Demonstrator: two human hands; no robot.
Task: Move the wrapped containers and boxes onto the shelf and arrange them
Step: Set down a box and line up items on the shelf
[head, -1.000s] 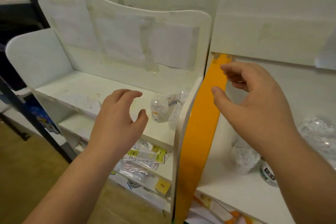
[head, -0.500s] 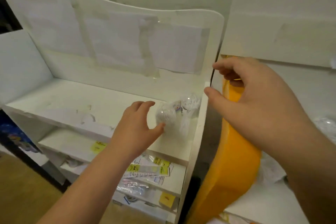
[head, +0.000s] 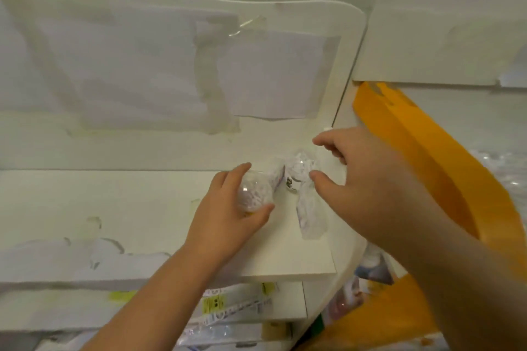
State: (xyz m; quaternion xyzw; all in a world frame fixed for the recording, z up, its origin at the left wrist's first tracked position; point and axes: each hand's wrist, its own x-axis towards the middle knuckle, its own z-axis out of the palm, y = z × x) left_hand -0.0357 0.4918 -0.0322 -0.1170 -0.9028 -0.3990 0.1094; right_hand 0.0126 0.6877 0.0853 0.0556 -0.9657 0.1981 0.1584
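Two wrapped containers sit near the right end of the top shelf (head: 128, 208) in the head view. The left hand (head: 228, 214) has fingers and thumb curled round the nearer round container (head: 255, 194). The second container (head: 299, 171) lies just right of it, behind a crinkled wrapper (head: 310, 216) whose long axis runs front to back. The right hand (head: 368, 179), fingers spread and holding nothing, hovers just right of that container and is the nearer hand to it.
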